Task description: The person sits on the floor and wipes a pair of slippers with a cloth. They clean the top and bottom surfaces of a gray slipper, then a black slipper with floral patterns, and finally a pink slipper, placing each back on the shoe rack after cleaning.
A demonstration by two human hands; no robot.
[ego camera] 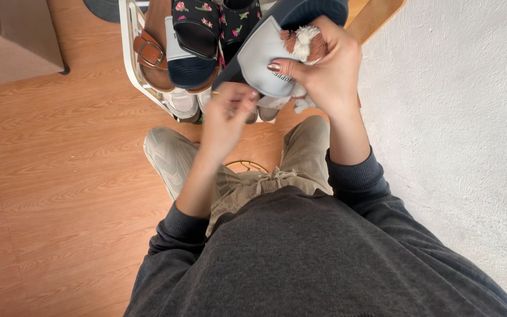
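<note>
Slide sandal point(265, 58) in navy with a broad grey strap sits up in my right hand point(324, 64), held over the white shoe rack point(129, 53) and close to the rough white wall point(459, 117). My right fingers wrap the sole from behind while the thumb presses down on the strap, and a brown-and-white rag point(303, 44) is bunched between palm and shoe, so that hand is clamped on both at once. My left hand point(227, 111) hangs just below the sandal's lower edge with thumb and fingertips pinched together; whether something small sits between them I cannot tell. I judge the sandal light and foamy, with a sole that flexes a little under pressure and a smooth strap that could slip (the cloth in my palm probably helps the hold). The thick sole edge looks like the surest place to hold it, since the strap would give and fold if pulled alone. On the rack behind, a brown buckled sandal point(151, 58) and a black floral sandal point(198, 26) lie side by side, near the shoe I hold but not touching it.
</note>
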